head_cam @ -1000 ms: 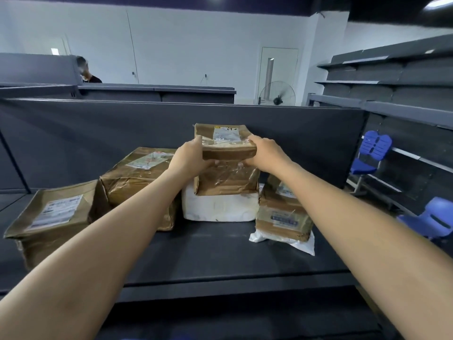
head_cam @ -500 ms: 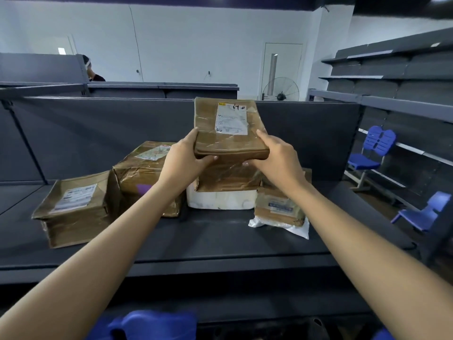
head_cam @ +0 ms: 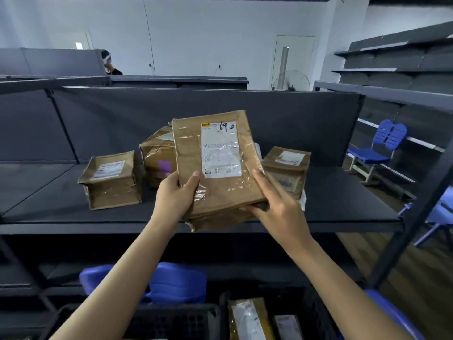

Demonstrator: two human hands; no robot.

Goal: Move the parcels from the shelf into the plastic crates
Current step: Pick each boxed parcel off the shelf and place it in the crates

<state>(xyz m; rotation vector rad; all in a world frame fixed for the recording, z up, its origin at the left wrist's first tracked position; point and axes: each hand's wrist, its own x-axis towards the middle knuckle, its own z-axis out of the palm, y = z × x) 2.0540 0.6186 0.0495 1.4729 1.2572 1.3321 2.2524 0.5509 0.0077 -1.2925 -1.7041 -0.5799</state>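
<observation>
My left hand (head_cam: 175,195) and right hand (head_cam: 277,204) grip the flat brown paper parcel (head_cam: 215,168) (it's up in the air). Next I should lower it into the black plastic crate (head_cam: 171,320).

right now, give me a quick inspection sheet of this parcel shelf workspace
surface: dark grey shelf, flat, parcels on it.
job's things: taped brown parcel held over the shelf's front edge, label up; small box, crumpled box and labelled box sit on the shelf; black crate below; packets lie in the crate beside it.
clutter: blue plastic item under the shelf.
hands: left hand grips the parcel's lower left edge; right hand holds its lower right corner.
cables: nothing seen.
surroundings: blue chair, floor fan, another person behind far shelving.
</observation>
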